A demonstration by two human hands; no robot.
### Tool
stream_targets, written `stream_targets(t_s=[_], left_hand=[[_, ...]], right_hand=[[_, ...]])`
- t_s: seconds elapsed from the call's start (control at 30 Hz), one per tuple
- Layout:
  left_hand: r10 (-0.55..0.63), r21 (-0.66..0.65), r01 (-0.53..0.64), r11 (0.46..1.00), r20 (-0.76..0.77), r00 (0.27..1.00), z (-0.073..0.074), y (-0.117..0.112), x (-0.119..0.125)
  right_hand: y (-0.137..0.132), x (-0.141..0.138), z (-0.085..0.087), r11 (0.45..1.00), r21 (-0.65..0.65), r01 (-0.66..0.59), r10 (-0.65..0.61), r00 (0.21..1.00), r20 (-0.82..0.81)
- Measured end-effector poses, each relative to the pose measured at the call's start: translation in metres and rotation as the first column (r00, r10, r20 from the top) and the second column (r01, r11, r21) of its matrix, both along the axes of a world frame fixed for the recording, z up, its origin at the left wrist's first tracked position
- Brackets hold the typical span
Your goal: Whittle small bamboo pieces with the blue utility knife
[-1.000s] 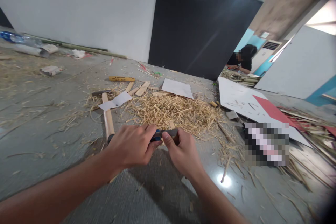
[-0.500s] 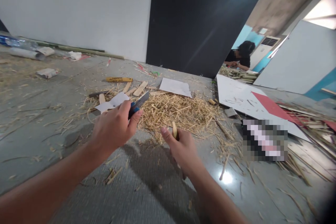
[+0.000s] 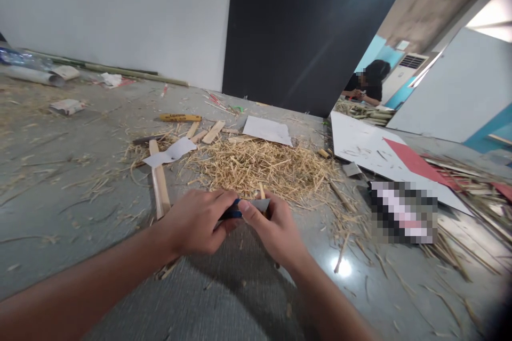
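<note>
My left hand (image 3: 198,221) is closed round the handle of a blue utility knife (image 3: 232,210). Its blade points right and meets my right hand (image 3: 278,229), where the thumb lies close to the metal. A pale bamboo strip (image 3: 262,189) is gripped in that right hand, its upper tip sticking out past the fingers. Most of the strip is hidden by the hand. Just beyond both hands spreads a heap of thin bamboo shavings (image 3: 268,165).
Left of the heap are a paper scrap (image 3: 172,153), a long flat wood strip (image 3: 159,186) and a yellow tube-like piece (image 3: 181,117). Behind it lies white paper (image 3: 267,130). To the right are a white board (image 3: 352,138) and bamboo pieces. A person (image 3: 368,85) sits farther back.
My left hand has brought the knife down and right, from above the shavings to the strip in my right hand. The right hand has stayed nearly in place.
</note>
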State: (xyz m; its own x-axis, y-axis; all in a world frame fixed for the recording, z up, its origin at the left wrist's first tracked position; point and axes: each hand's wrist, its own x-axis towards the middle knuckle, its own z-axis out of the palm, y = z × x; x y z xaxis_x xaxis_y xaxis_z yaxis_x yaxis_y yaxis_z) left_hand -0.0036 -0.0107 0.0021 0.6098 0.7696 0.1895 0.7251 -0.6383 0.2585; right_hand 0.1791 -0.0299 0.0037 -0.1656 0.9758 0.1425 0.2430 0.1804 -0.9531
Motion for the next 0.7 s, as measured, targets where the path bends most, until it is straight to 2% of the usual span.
stream_targets(t_s=[0.2, 0.4, 0.57, 0.7], left_hand=[[-0.050, -0.005, 0.051, 0.999, 0.035, 0.998, 0.000, 0.000, -0.002], [-0.047, -0.011, 0.047, 0.999, 0.002, 0.999, 0.003, 0.000, -0.002], [0.035, 0.017, -0.033, 0.999, -0.117, 0.993, 0.009, -0.002, 0.001], [0.064, 0.059, -0.055, 0.997, -0.165, 0.984, 0.013, -0.004, 0.002]], right_hand=[[0.002, 0.000, -0.005, 0.995, 0.082, 0.056, -0.065, 0.991, 0.121], [0.003, -0.002, -0.008, 0.988, 0.108, 0.108, -0.129, 0.969, 0.212], [0.000, 0.004, -0.006, 0.996, 0.083, 0.023, -0.038, 0.981, 0.189], [0.001, 0.005, -0.008, 0.991, 0.133, -0.004, -0.022, 0.982, 0.189]])
